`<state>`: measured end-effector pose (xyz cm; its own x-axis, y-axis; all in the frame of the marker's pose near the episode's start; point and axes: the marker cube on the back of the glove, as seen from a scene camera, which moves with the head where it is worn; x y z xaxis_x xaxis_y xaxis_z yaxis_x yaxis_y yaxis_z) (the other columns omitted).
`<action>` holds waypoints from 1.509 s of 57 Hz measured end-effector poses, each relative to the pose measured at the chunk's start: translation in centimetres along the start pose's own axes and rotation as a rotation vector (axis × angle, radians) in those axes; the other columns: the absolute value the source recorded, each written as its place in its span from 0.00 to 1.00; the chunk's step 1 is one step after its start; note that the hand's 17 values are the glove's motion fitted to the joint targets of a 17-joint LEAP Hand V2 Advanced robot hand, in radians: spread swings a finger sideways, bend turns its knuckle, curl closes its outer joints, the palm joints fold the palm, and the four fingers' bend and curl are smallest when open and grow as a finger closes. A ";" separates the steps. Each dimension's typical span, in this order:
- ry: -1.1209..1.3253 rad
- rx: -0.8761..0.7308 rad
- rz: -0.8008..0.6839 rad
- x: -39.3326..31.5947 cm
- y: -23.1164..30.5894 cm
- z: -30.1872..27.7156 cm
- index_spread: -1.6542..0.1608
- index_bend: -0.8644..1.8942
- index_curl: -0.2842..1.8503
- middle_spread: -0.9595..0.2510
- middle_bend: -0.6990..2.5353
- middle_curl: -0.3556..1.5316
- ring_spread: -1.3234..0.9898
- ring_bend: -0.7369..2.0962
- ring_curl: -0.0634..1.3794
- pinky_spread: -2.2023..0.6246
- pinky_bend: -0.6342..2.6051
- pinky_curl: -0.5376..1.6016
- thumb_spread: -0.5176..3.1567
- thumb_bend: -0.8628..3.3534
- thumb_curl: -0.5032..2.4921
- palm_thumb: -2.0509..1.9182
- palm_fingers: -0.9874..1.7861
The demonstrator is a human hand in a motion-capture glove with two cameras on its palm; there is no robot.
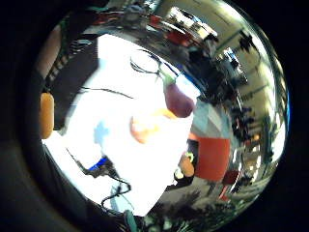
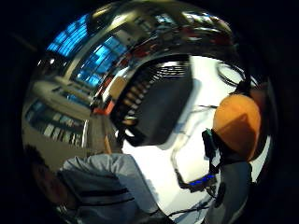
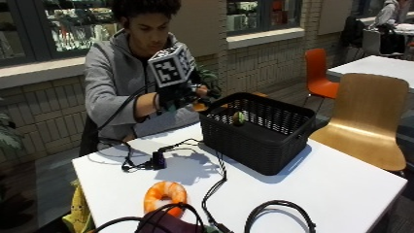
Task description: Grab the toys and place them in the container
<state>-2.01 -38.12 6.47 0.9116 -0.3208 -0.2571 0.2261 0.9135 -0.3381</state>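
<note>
One gloved right hand (image 3: 184, 97) raised beside the black basket's (image 3: 259, 141) rim, fingers curled round an orange toy (image 2: 237, 123), shrimp toy (image 3: 165, 195) on the white table (image 3: 336, 189), purple eggplant toy (image 1: 177, 99) near it by the table's edge.

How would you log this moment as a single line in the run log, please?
right hand: raised beside basket, holds orange toy | on table: shrimp toy, eggplant toy | step: carrying toy to basket

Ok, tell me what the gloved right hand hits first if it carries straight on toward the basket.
Probably the near rim of the black basket. The right hand, gripping an orange toy, sits just beside that corner; depth is unclear, so it may pass just above the rim instead.
</note>
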 end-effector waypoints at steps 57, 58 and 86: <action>0.002 -0.209 0.216 2.9 2.0 3.1 0.79 0.36 0.30 0.81 0.28 0.40 0.53 0.32 0.17 0.77 0.31 0.42 0.46 0.20 0.27 0.58 0.32; 0.000 -0.215 0.249 3.9 2.6 3.3 0.79 0.36 0.30 0.81 0.28 0.40 0.53 0.32 0.17 0.77 0.32 0.42 0.46 0.20 0.27 0.57 0.32; 0.103 -0.428 0.775 18.3 9.5 11.2 0.75 0.37 0.29 0.79 0.26 0.40 0.53 0.32 0.20 0.78 0.34 0.43 0.45 0.20 0.27 0.56 0.32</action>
<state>20.64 -32.54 8.72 0.7150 0.3083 -0.6274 -0.6074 0.7182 -0.3394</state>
